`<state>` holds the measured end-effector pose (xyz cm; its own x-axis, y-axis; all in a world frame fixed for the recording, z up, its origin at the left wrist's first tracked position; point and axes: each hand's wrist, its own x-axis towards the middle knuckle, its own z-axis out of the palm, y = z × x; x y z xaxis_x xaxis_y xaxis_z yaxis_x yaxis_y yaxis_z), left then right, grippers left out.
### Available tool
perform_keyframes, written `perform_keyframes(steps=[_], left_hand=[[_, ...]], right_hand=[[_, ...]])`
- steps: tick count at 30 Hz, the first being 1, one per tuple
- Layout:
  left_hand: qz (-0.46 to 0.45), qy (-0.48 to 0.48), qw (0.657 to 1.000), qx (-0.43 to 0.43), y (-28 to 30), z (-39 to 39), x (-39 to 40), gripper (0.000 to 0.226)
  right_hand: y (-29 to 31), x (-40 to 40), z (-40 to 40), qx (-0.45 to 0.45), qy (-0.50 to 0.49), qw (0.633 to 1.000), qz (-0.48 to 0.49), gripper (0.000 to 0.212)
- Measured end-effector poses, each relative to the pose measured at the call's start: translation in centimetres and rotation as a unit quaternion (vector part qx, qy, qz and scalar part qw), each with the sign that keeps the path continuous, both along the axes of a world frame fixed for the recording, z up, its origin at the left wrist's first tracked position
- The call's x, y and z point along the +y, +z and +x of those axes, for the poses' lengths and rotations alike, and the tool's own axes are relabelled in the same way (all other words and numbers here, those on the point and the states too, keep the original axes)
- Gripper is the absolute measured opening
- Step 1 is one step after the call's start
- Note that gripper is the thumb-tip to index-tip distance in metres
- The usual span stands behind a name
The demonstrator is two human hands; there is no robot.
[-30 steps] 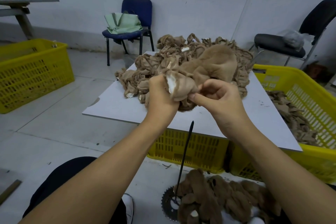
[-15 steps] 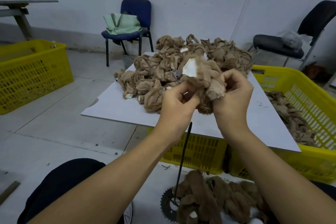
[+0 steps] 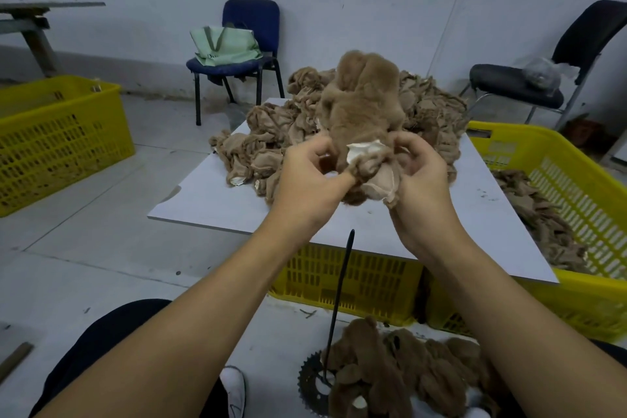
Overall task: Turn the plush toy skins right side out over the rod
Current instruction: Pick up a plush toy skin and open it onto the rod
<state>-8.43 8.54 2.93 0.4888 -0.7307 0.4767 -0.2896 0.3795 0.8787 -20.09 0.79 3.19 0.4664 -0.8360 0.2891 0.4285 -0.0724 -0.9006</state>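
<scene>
It was a bare toy workshop: yellow crates (image 3: 57,139) on concrete floor (image 3: 101,231), heaped plush skins (image 3: 271,142) beyond the grip on a makeshift counter (image 3: 217,204).

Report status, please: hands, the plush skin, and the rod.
Left hand and right hand both grip the plush skin, furry side mostly out, backing bunched at its bottom. Skin held above the rod, apart from it. Nothing blocks the rod tip.
</scene>
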Motion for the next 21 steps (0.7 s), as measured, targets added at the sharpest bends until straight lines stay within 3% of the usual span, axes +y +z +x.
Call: perform_keyframes(steps=[3,6,12,17,21], left_hand=[[-0.018,0.075,0.995,-0.057,0.1,0.5,0.0,0.024],[-0.001,0.130,0.990,-0.058,0.0,1.1,-0.2,0.010],[0.025,0.074,0.996,-0.040,-0.3,0.4,-0.1,0.011],[0.010,0.022,0.992,0.124,-0.7,-0.2,-0.2,0.011],[-0.007,0.009,0.999,0.052,-1.2,-1.7,-0.2,0.015]], right_hand=[[0.0,0.2,-0.1,-0.023,0.090,0.995,0.046,0.028],[-0.3,0.8,0.4,-0.014,0.153,0.986,0.057,0.028],[-0.3,0.7,0.5,0.040,0.040,0.998,-0.003,0.023],[-0.3,0.6,0.8,0.038,-0.031,0.996,-0.070,0.029],[-1.0,-0.4,0.6,0.045,-0.132,0.983,-0.118,0.026]])
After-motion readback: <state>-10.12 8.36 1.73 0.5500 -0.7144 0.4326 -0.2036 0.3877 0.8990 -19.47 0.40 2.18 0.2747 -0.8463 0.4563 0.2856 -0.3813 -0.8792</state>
